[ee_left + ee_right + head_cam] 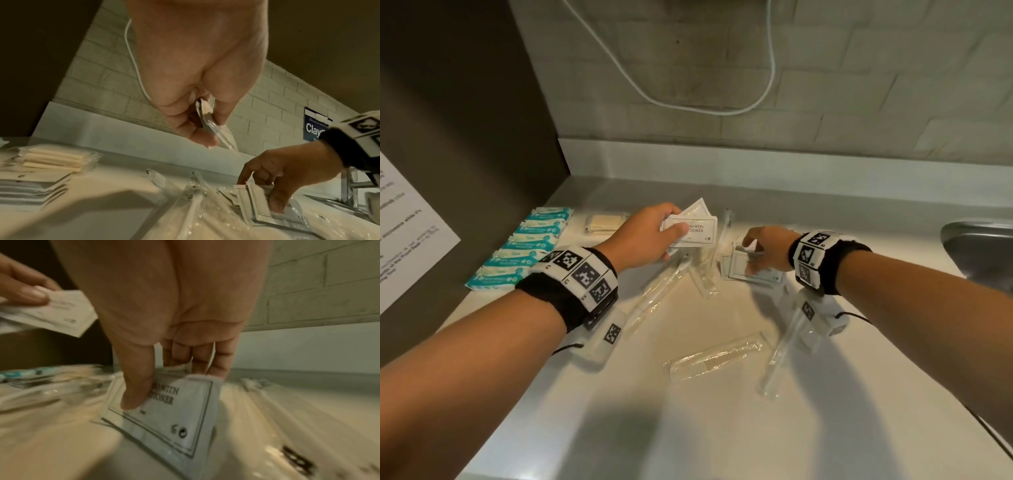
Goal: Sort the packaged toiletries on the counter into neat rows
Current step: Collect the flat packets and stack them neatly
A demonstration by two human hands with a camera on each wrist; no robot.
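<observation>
White counter (722, 428) bearing teal packets (524, 245), sachets (743, 267), seemingly wrapped toothbrushes (715, 356)

The sachets (697, 228) are white with a thin black border line and black lettering. Along the left edge of the desk (688, 411), itself pale cream-white, lie packets (530, 240) in teal and white. The pads (53, 158) near the back left corner are cream in clear wrap. Both wristbands (571, 281) are black, carrying white tags with black square patterns. The wall (859, 68) is grey-beige brick; its sign (314, 126) is dark blue with white letters.
</observation>
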